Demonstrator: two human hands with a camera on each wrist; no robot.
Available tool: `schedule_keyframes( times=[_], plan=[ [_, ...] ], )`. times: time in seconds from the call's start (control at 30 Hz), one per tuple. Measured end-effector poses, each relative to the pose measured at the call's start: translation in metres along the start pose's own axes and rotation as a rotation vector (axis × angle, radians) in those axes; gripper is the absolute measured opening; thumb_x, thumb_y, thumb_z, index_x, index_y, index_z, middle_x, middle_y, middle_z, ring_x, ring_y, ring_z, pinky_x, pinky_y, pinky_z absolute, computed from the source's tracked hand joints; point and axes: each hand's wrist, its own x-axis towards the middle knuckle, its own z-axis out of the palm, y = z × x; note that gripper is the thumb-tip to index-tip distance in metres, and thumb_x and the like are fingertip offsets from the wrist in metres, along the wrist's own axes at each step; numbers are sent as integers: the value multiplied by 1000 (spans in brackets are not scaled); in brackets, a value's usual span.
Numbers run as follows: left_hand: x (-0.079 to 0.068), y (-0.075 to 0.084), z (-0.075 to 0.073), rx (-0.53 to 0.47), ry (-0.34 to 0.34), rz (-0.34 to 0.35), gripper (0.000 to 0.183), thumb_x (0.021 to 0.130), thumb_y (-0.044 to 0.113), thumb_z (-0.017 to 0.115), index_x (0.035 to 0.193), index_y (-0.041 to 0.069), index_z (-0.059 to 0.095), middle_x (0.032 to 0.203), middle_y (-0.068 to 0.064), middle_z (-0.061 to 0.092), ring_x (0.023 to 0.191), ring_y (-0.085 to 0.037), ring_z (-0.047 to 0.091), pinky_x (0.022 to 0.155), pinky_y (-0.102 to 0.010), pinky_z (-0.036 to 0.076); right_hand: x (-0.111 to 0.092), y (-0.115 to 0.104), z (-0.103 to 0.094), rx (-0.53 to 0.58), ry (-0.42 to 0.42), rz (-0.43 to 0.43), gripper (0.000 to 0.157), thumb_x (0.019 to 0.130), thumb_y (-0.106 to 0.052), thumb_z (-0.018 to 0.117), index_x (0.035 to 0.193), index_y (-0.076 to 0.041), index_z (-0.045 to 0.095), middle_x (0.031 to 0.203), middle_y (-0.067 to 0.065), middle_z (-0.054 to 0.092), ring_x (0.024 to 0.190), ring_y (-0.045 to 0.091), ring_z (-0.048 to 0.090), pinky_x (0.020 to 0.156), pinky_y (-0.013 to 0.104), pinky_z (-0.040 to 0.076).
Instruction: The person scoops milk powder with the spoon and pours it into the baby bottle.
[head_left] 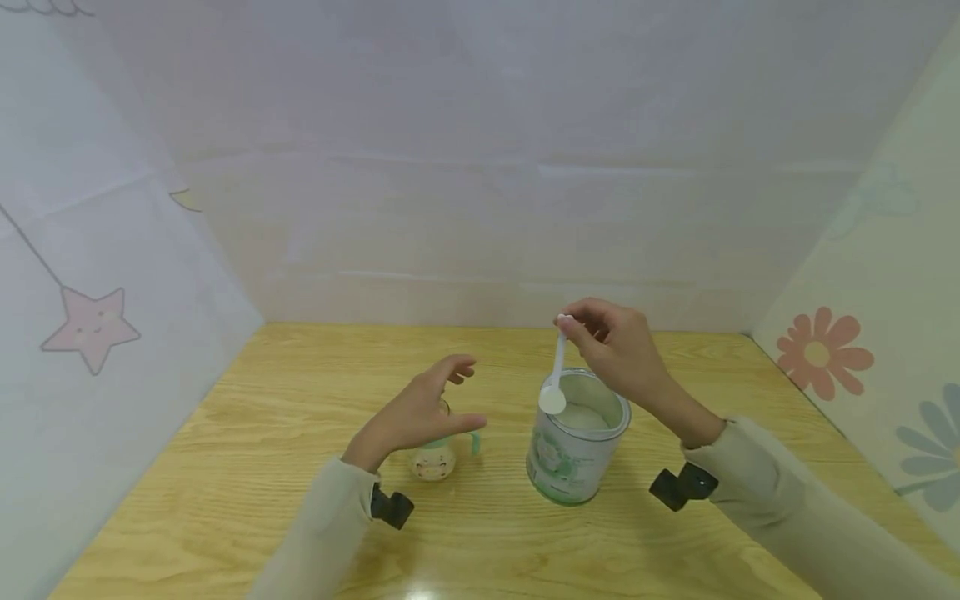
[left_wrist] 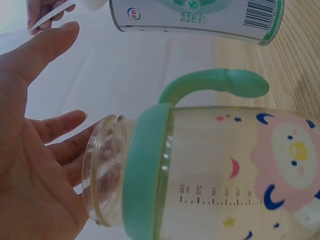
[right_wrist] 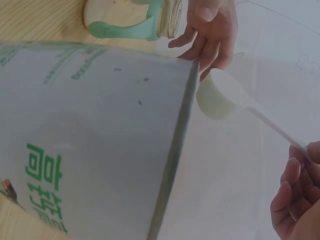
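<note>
My right hand pinches the end of a white measuring scoop's handle. The scoop hangs over the left rim of an open milk powder can, with pale powder filling its bowl. More powder shows inside the can, which stands upright on the table. Left of it is a clear baby bottle with a mint-green collar and handle, a printed cartoon animal and no cap. My left hand is beside the bottle's open neck, thumb and fingers spread apart and holding nothing. In the head view that hand partly hides the bottle.
A wood-grain table lies under everything. Pale cloth walls stand behind it and on both sides, printed with a pink star at left and a red flower at right. Each wrist carries a small black camera.
</note>
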Motion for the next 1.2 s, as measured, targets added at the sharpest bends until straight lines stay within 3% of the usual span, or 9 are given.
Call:
schedule_keyframes(
  times=[0.5,1.2],
  plan=[
    [-13,-7,-9,-15,10,-36,76,83,34,73,144,11,34,138,-10,47,125,-30,46,99,-51,42,8,-9,18,61,-4,-47,10,91,-4,62,90,0,70,73,8,67,53,6,46,49,20,41],
    [-25,-21,-7,-13,18,-100,79,82,39,74,145,13,34,138,-10,48,125,-28,46,100,-54,41,12,-22,36,95,-36,-21,10,91,-8,64,91,-1,71,74,9,68,55,10,51,50,20,43]
  ],
)
